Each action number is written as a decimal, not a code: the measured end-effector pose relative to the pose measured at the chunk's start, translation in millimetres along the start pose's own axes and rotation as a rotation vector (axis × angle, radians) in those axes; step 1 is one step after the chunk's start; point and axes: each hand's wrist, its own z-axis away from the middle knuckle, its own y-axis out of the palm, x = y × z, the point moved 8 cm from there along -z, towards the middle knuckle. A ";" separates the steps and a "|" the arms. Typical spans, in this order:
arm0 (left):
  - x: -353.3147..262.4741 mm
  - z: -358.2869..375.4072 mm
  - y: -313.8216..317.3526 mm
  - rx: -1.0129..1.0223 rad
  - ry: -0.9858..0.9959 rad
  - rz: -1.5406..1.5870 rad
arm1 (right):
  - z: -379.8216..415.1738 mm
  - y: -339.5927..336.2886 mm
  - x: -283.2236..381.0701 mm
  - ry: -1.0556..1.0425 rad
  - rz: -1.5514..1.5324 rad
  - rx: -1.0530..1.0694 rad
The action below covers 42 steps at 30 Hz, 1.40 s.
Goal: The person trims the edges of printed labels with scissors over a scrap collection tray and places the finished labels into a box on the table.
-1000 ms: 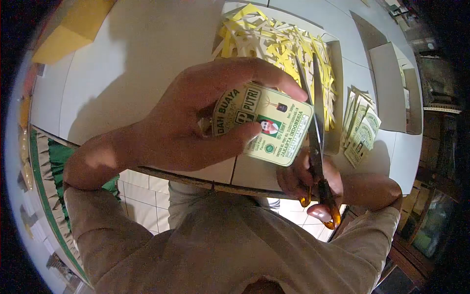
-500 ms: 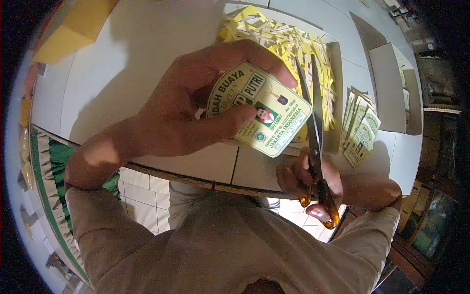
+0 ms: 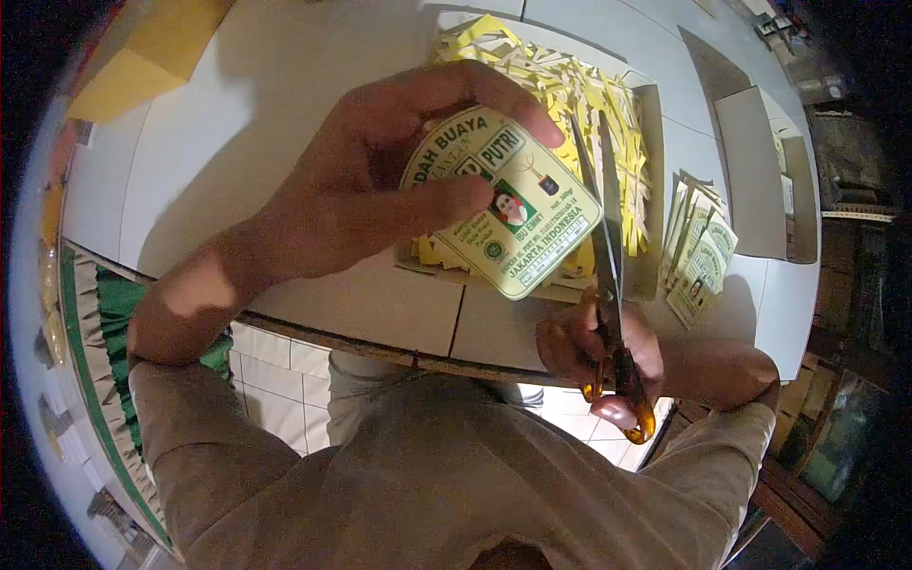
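Observation:
Between thumb and fingers, my left hand (image 3: 380,180) grips a pale green printed label (image 3: 532,237) with rounded corners, its printed face turned up toward me. My right hand (image 3: 598,347) is closed round the amber handles of a pair of scissors (image 3: 610,256). The blades point away from me, a little apart, and lie right beside the label's right edge. Beneath the label and the blades, a shallow white box (image 3: 650,114) holds a heap of yellow and cream paper strips (image 3: 598,104).
Several similar labels (image 3: 703,252) lie fanned out on the white tiled table (image 3: 361,328), right of the strips. Farther right stands an open white box (image 3: 755,171) with labels inside. A yellow-orange box (image 3: 142,66) sits at the far left. The table's front edge runs close to my body.
My left hand has turned the label slightly and shifted it a little up and left against the blades. The scissor tips have drawn slightly left; my right hand stays nearly in place.

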 end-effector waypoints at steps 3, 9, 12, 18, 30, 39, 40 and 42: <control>0.2 -0.6 -2.8 -0.009 0.019 -0.047 | 1.0 -1.9 -1.5 0.034 0.137 0.019; -3.8 -3.1 -8.0 -0.024 0.140 -0.091 | -7.3 6.5 0.0 0.024 -0.030 0.058; -5.3 -3.2 -7.9 -0.034 0.143 -0.040 | -10.2 9.2 3.0 -0.037 -0.103 0.115; -4.7 -2.5 -10.9 -0.074 0.162 -0.087 | -9.0 8.2 3.5 -0.020 -0.064 0.078; -9.9 -3.1 -15.5 -0.094 0.190 -0.155 | -10.5 5.6 3.8 -0.081 -0.276 0.090; -86.2 -51.7 6.2 -0.176 0.305 -0.459 | -0.3 14.8 -3.3 -0.059 0.021 0.092; -92.4 -69.0 13.9 -0.156 0.309 -0.465 | -2.0 14.9 -1.1 -0.075 0.024 0.079; -123.1 -90.4 65.4 -0.120 0.907 -1.475 | -4.6 16.3 -1.3 -0.003 0.095 0.090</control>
